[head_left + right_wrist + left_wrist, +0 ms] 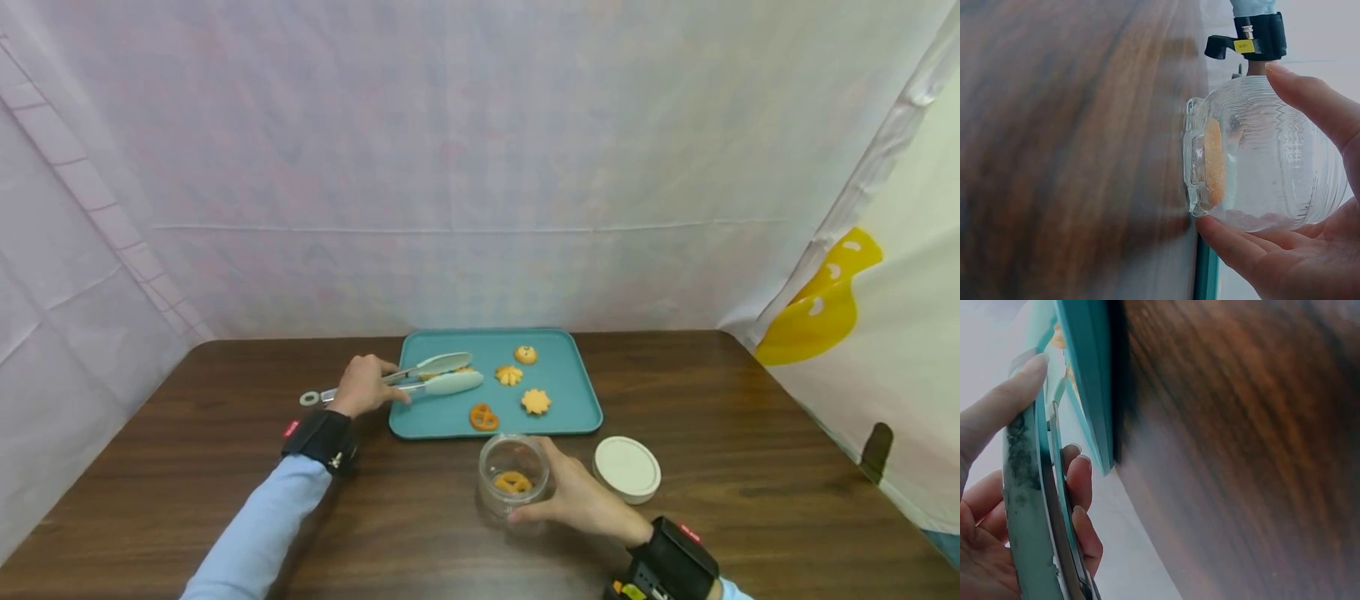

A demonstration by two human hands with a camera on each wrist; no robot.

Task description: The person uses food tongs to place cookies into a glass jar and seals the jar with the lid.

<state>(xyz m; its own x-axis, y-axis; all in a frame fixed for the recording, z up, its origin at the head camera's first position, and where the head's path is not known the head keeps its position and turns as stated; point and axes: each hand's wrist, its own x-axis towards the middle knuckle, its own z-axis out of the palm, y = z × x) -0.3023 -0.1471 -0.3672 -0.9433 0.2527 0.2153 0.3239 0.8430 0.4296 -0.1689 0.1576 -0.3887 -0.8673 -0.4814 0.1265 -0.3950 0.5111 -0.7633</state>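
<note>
My left hand (pixel 363 387) grips a pair of tongs (pixel 454 382) with pale teal tips, thumb on one arm and fingers on the other in the left wrist view. The tips are spread over the left part of a teal tray (pixel 420 423), on either side of a partly hidden cookie. My right hand (pixel 581 502) holds a clear glass jar (pixel 1260 150) around its side, in front of the tray. The jar is upright and uncovered, with a pretzel-shaped cookie (pixel 513 482) lying at its bottom.
On the tray lie another pretzel cookie (pixel 483 417), a flower-shaped cookie (pixel 536 402), a shell-like cookie (pixel 508 375) and a round animal-face cookie (pixel 526 355). A white lid (pixel 627 467) lies right of the jar on the brown wooden table (pixel 720 417). A white curtain (pixel 450 167) hangs behind.
</note>
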